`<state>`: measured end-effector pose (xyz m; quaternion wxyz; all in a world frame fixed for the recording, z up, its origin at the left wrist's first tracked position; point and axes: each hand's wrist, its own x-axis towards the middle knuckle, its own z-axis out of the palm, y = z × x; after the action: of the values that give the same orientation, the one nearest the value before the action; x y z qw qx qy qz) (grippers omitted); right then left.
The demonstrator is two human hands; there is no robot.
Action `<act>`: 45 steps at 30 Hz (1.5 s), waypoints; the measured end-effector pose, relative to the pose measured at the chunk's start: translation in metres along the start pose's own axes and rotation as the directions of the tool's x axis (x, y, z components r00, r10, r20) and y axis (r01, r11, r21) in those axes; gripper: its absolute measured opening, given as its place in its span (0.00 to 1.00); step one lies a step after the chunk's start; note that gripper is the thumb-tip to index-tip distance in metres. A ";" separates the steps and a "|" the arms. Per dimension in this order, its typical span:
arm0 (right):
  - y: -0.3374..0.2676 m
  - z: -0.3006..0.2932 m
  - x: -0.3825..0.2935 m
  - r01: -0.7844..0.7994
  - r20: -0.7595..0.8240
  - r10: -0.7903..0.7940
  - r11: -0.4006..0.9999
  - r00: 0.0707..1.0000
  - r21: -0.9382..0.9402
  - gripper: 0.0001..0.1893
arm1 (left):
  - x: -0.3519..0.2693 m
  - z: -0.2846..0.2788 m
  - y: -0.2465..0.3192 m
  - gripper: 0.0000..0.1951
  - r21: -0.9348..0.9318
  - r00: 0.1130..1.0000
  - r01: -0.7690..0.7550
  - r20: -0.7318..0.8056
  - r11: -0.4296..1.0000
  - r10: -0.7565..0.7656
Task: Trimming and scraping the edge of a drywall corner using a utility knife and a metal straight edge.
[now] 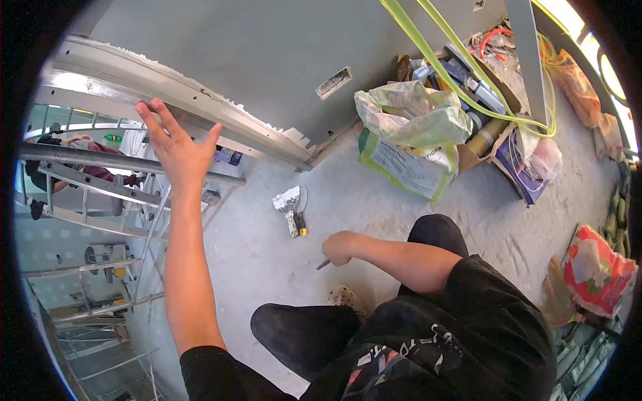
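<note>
My left hand (178,145) is raised at the upper left, fingers spread, its fingertips at the metal edge strip (115,92) of the wall end; whether they touch it I cannot tell. My right hand (341,248) is closed around a thin dark tool (323,264), of which only a short tip shows, low over the concrete floor (246,250). Between my hands a putty knife (288,200) with a whitened blade lies on the floor, beside a black and yellow handled tool (301,224). A slotted opening (334,83) is cut in the grey wall (241,50).
A printed plastic bag (411,150) and a cardboard box (481,155) of tools stand by the wall. Yellow-green straps (431,50) hang above them. Metal scaffolding (115,160) fills the left, with a person (95,165) beyond. A red bag (597,270) lies far right.
</note>
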<state>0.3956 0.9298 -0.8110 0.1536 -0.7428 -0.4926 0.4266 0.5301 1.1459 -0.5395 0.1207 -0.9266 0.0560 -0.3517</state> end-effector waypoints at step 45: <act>0.052 -0.026 -0.007 -0.122 -0.085 0.119 0.992 0.989 -0.027 0.22 | 0.082 -0.049 -0.021 0.18 -0.851 0.792 0.362 0.065 0.381 -0.608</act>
<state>0.4460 0.9042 -0.8263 0.1360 -0.7908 -0.4466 0.3959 0.5587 1.1413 -0.4465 -0.4490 -0.7882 -0.0463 -0.4184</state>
